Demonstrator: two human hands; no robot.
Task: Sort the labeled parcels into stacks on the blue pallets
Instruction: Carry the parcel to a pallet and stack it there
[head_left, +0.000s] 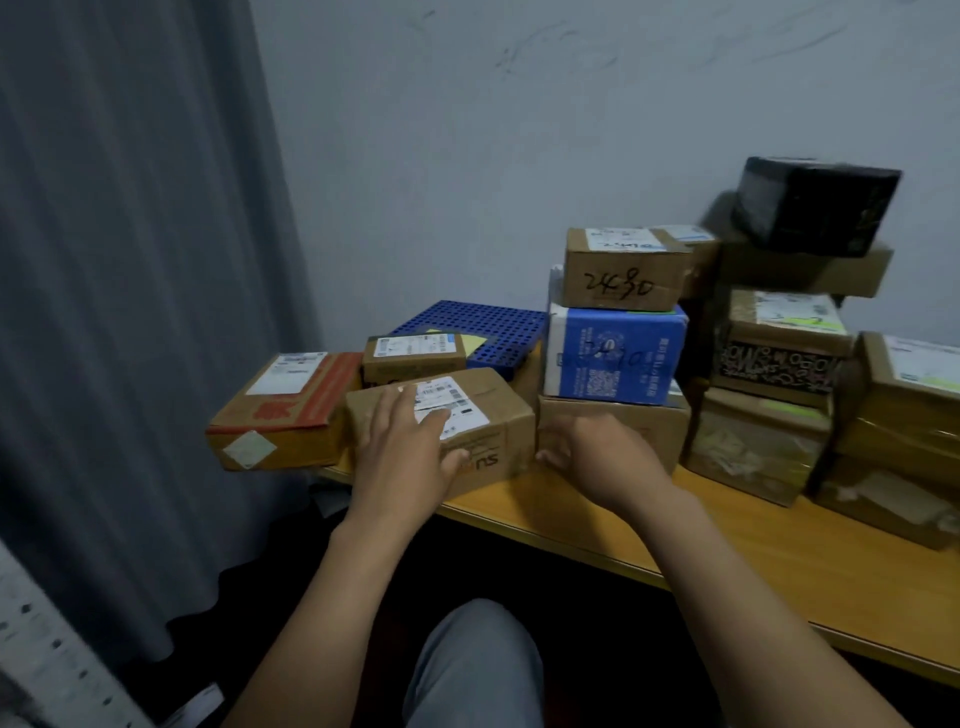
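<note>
A brown parcel (488, 415) with a white label lies near the table's front edge. My left hand (402, 447) rests flat on its top, fingers straight over the label. My right hand (597, 457) sits at the parcel's right end, fingers loosely curved beside it; contact is unclear. Behind it lies a blue pallet (498, 325) with a small labeled parcel (413, 358) at its front. An orange-striped parcel (283, 410) overhangs the table's left end. To the right, a stack holds a blue-and-white box (613, 353) under a brown box marked 2480 (621, 270).
More stacked parcels fill the right side, topped by a black-wrapped box (815, 205). The wooden table (727, 535) runs along a pale wall. A grey curtain (130, 260) hangs at the left. My knee (472, 665) shows below the table edge.
</note>
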